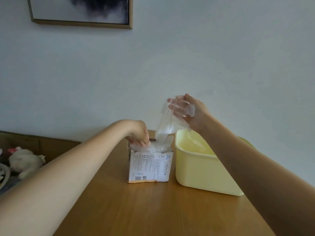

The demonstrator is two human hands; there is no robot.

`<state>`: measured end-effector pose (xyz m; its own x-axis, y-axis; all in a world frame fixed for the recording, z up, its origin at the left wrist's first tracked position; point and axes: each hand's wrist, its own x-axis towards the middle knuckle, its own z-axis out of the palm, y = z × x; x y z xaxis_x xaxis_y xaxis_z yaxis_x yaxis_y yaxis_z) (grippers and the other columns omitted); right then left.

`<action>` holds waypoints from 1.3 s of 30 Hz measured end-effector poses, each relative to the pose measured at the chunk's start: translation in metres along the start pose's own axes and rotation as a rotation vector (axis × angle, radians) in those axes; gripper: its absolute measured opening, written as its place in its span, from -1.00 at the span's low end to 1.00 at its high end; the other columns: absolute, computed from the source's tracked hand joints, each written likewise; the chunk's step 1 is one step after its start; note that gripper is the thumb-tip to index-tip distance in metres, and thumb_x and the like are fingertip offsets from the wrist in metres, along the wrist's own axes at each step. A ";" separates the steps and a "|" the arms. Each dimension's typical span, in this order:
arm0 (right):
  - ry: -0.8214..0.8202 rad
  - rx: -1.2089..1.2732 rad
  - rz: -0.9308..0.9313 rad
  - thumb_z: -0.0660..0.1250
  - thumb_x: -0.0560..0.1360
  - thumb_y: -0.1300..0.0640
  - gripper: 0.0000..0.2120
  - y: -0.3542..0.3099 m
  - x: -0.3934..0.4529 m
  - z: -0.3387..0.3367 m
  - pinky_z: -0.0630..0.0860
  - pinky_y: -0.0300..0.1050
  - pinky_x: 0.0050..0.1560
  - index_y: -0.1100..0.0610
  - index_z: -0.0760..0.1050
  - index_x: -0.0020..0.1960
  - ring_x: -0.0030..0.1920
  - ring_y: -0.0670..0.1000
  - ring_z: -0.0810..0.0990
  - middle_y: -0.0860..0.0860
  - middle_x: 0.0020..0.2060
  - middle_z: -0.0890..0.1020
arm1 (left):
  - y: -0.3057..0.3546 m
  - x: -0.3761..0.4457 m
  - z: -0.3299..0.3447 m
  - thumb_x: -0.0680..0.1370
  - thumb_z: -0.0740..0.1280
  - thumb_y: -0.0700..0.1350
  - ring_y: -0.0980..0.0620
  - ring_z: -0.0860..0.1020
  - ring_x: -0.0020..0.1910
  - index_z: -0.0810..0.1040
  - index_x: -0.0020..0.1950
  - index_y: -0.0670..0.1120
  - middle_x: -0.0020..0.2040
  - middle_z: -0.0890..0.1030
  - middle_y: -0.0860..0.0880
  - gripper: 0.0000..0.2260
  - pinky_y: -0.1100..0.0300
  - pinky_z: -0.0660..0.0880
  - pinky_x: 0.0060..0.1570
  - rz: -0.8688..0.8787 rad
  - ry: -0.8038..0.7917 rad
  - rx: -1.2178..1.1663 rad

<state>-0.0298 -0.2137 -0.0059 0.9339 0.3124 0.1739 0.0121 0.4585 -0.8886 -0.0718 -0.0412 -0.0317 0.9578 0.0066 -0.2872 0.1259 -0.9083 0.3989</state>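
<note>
**Desk:** While the head view is up, tell me what your 2 hands are holding.

**Operator:** My right hand (190,113) is raised, with its fingers curled round the top of 1 clear glove (166,126). The glove hangs from that grip down to the torn-open top of the glove box (150,166), and its lower end is still in the opening.

**Desk:** And the left?

**Operator:** My left hand (139,135) sits on the far left corner of the box top, its fingers bent down onto the packed gloves (153,148) inside. I cannot tell whether they pinch anything or only press.

**Desk:** Where does the box stand?

**Operator:** It stands upright on the wooden counter (136,210), with its printed side facing me. A yellow tub (201,171) is just to its right, almost touching. My right forearm crosses above the tub's right side.

**Desk:** Anything else in view?

**Operator:** At the left edge, off the counter, lies a white plush toy (25,160). On the wall (221,57) above, 1 framed picture (80,11) hangs at the upper left.
</note>
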 end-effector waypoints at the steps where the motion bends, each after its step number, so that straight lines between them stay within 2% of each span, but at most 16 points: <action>1: -0.022 0.011 -0.004 0.02 0.65 0.10 -0.65 -0.001 -0.001 -0.003 0.55 -0.18 -0.26 0.21 0.45 -0.18 -0.32 0.05 0.66 0.11 -0.30 0.68 | 0.001 0.002 -0.004 0.55 0.25 -0.20 -0.01 0.50 -0.18 0.53 0.01 -0.13 -0.04 0.58 -0.11 -0.90 0.30 0.36 -0.31 0.024 0.072 -0.040; 4: -0.086 0.031 -0.008 0.04 0.64 0.08 -0.66 -0.001 -0.002 -0.014 0.55 -0.26 -0.33 0.21 0.48 -0.12 -0.27 0.02 0.67 0.11 -0.21 0.68 | 0.010 0.002 -0.010 0.61 0.20 -0.03 0.00 0.55 -0.17 0.55 0.08 -0.18 -0.08 0.63 -0.08 -0.75 0.24 0.45 -0.21 0.165 0.312 -0.512; 6: -0.126 0.073 0.018 0.05 0.64 0.04 -0.67 -0.001 -0.005 -0.017 0.58 -0.23 -0.27 0.20 0.49 -0.08 -0.25 0.02 0.67 0.10 -0.18 0.68 | 0.020 -0.003 -0.009 0.60 0.16 0.12 -0.03 0.58 -0.17 0.50 0.09 -0.16 -0.10 0.60 -0.09 -0.64 0.17 0.53 -0.12 0.179 0.159 -0.940; 9: -0.216 0.133 0.065 0.05 0.59 0.00 -0.63 -0.008 -0.012 -0.020 0.61 -0.18 -0.28 0.24 0.51 -0.03 -0.29 0.02 0.67 0.11 -0.25 0.67 | 0.036 -0.008 -0.002 0.50 0.19 0.31 -0.10 0.59 0.01 0.43 0.19 -0.12 0.05 0.56 -0.11 -0.47 0.02 0.54 0.05 0.200 -0.152 -1.047; 11: -0.264 0.164 0.068 0.11 0.52 -0.01 -0.62 -0.014 -0.013 -0.027 0.59 -0.19 -0.31 0.24 0.58 -0.06 -0.31 0.00 0.66 0.09 -0.28 0.65 | 0.046 -0.011 0.007 0.56 0.19 0.19 -0.03 0.61 0.08 0.40 0.31 -0.08 0.13 0.57 -0.09 -0.54 0.09 0.55 0.04 0.280 -0.203 -1.028; 14: -0.191 0.137 0.068 0.41 0.38 0.03 -0.75 -0.019 -0.009 -0.047 0.59 -0.18 -0.30 0.18 0.54 -0.06 -0.32 -0.01 0.65 0.04 -0.32 0.63 | 0.061 -0.015 0.012 0.65 0.06 -0.25 0.26 0.62 -0.33 0.38 0.28 -0.18 -0.09 0.57 0.00 -0.77 0.36 0.54 -0.28 0.383 -0.038 -1.245; 16: -0.038 -0.028 0.066 0.47 0.35 0.02 -0.73 -0.022 -0.008 -0.066 0.59 -0.21 -0.35 0.11 0.52 -0.05 -0.37 -0.03 0.66 0.00 -0.36 0.66 | 0.065 -0.011 0.008 0.63 0.12 -0.28 0.21 0.57 -0.50 0.48 0.00 -0.14 -0.28 0.58 -0.01 -0.84 0.36 0.53 -0.42 0.399 0.110 -1.395; 19: -0.092 -0.051 0.015 0.39 0.34 0.16 -0.93 -0.026 -0.016 -0.083 0.51 -0.29 -0.41 0.14 0.62 -0.22 -0.44 -0.01 0.59 0.05 -0.37 0.65 | 0.069 0.001 0.001 0.57 0.29 -0.16 0.10 0.52 -0.39 0.49 -0.21 -0.09 -0.29 0.51 -0.01 -0.85 0.33 0.45 -0.45 0.289 0.271 -1.350; 22: 0.255 -0.595 0.020 0.20 0.47 0.43 -0.80 -0.024 -0.022 -0.088 0.42 -0.23 -0.37 0.20 0.51 -0.20 -0.37 0.05 0.49 0.13 -0.31 0.55 | 0.066 0.015 0.003 0.54 0.34 -0.17 0.12 0.48 -0.32 0.46 -0.25 -0.08 -0.30 0.51 0.00 -0.83 0.28 0.43 -0.30 0.212 0.442 -1.166; 24: 0.545 -0.885 -0.032 0.22 0.48 0.36 -0.91 -0.025 -0.019 -0.090 0.41 -0.13 -0.20 0.21 0.45 -0.10 -0.17 0.09 0.48 0.16 -0.14 0.49 | 0.065 0.018 0.003 0.53 0.33 -0.18 0.10 0.47 -0.33 0.44 -0.27 -0.08 -0.32 0.51 -0.01 -0.82 0.29 0.41 -0.32 0.193 0.551 -0.998; 26: 0.679 -1.055 -0.204 0.24 0.50 0.27 -0.77 -0.032 -0.020 -0.080 0.41 -0.07 0.06 0.22 0.40 0.15 0.08 0.11 0.46 0.14 0.09 0.45 | 0.066 0.020 -0.001 0.53 0.32 -0.18 0.11 0.47 -0.34 0.41 -0.28 -0.10 -0.32 0.50 -0.01 -0.81 0.36 0.41 -0.48 0.193 0.648 -0.918; 29: 0.306 -0.938 -0.394 0.29 0.53 0.18 -0.73 -0.046 -0.028 -0.051 0.45 -0.11 0.04 0.20 0.42 0.21 0.05 0.07 0.53 0.10 0.09 0.50 | 0.080 0.019 -0.005 0.55 0.29 -0.18 0.10 0.52 -0.35 0.45 -0.18 -0.14 -0.27 0.54 -0.05 -0.88 0.36 0.50 -0.43 0.216 0.675 -0.931; 32: -0.174 -1.109 -0.087 0.36 0.50 0.04 -0.53 -0.039 -0.038 -0.019 0.45 -0.17 0.04 0.16 0.34 0.33 0.11 0.02 0.53 0.05 0.13 0.53 | 0.096 0.015 -0.003 0.54 0.25 -0.21 0.01 0.61 -0.30 0.50 -0.18 -0.18 -0.32 0.61 -0.06 -0.88 0.19 0.58 -0.17 0.191 0.577 -1.043; 34: -0.186 -1.400 -0.097 0.44 0.43 0.03 -0.37 -0.027 -0.030 -0.015 0.37 -0.24 0.03 0.15 0.27 0.39 0.18 0.00 0.50 0.02 0.19 0.52 | 0.100 0.007 0.000 0.54 0.25 -0.25 0.01 0.64 -0.38 0.52 -0.17 -0.21 -0.45 0.62 -0.05 -0.89 0.21 0.59 -0.27 0.210 0.387 -1.235; 36: -0.060 -1.463 -0.231 0.42 0.45 0.15 -0.52 -0.022 -0.027 -0.018 0.36 -0.29 -0.13 0.18 0.36 0.31 0.06 0.04 0.57 0.08 0.10 0.58 | 0.099 0.001 0.001 0.54 0.27 -0.28 0.03 0.64 -0.43 0.52 -0.13 -0.24 -0.42 0.64 -0.10 -0.92 0.27 0.58 -0.38 0.293 0.268 -1.331; 39: 0.050 -1.190 -0.186 0.21 0.53 0.35 -0.87 -0.028 -0.025 -0.027 0.42 -0.36 -0.47 0.25 0.51 0.01 -0.50 -0.12 0.57 0.12 -0.28 0.58 | 0.092 0.000 -0.005 0.54 0.30 -0.22 0.06 0.64 -0.34 0.46 0.02 -0.18 -0.13 0.65 -0.11 -0.91 0.29 0.57 -0.33 0.340 0.531 -1.103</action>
<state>-0.0439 -0.2571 0.0035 0.8956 0.2780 0.3474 0.4449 -0.5699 -0.6909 -0.0588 -0.1227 0.0089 0.9370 0.2411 0.2529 -0.2430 -0.0704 0.9675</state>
